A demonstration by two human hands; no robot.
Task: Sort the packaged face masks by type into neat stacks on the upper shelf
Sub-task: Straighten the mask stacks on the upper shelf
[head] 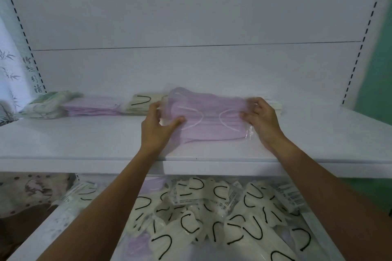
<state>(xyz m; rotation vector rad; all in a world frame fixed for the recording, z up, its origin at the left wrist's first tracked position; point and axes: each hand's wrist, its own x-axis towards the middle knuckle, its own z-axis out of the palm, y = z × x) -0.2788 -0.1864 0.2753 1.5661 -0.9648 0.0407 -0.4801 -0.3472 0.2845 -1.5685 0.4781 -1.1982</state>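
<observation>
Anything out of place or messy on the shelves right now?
Yes. The lower shelf holds a jumbled heap of white masks, with purple packs mixed in among them. Up top, the green-white stack at far left slumps unevenly.

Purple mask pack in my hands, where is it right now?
In the head view, the purple mask pack is at the middle of the upper shelf, just right of the white mask stack, with the purple stack further left.
</observation>
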